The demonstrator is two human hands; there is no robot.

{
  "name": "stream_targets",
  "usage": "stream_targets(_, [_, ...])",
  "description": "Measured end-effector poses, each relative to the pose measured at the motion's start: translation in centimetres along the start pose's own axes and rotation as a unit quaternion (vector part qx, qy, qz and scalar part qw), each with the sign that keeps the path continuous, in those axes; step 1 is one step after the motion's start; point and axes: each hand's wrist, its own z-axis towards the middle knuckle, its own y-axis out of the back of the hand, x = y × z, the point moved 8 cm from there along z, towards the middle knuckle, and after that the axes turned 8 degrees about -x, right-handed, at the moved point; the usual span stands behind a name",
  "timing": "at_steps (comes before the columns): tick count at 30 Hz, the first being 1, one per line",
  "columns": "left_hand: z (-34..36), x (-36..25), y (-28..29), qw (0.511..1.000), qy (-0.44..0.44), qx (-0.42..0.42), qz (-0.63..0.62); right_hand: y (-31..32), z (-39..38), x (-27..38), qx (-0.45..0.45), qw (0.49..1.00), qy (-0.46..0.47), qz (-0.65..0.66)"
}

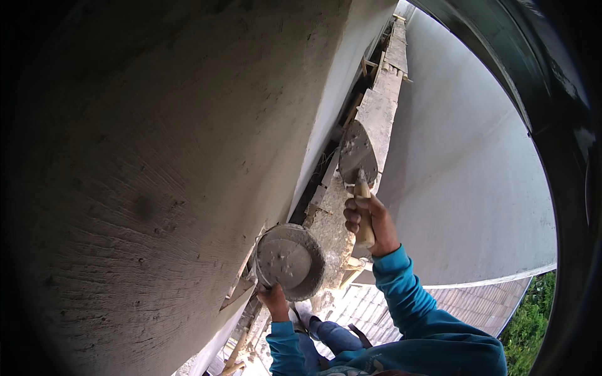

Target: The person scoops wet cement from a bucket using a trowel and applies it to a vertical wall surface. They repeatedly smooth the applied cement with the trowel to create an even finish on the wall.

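Observation:
My right hand (370, 219) grips the wooden handle of a pointed trowel (357, 150), its blade raised over the plank walkway and smeared with wet grey mortar. Lower and to the left, my left hand (273, 299) holds a round bucket (290, 263) by its rim, with grey mortar inside. The bucket is close to the rough plastered wall (157, 188) that fills the left side of the view.
A narrow, dusty plank walkway (379, 103) on wooden poles runs away upward, with a dark gap along its left. A smooth pale wall (467, 188) curves on the right. My legs are below; a tiled roof (476, 304) and greenery (533, 319) show at lower right.

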Motion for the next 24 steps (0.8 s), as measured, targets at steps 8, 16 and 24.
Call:
stream_targets(8, [-3.3,-0.5,0.1,0.997,-0.062,-0.025,-0.035,-16.1,12.8,22.0,0.113,0.905,0.398,-0.104])
stream_targets(16, [-2.5,3.6,4.3,0.998,0.030,-0.060,-0.018,1.4,1.6,2.3,0.007,0.963,0.108,-0.247])
stream_targets(24, [-2.3,0.4,4.3,0.996,-0.039,-0.051,0.062,13.6,-7.0,-16.7,0.125,0.732,-0.189,-0.642])
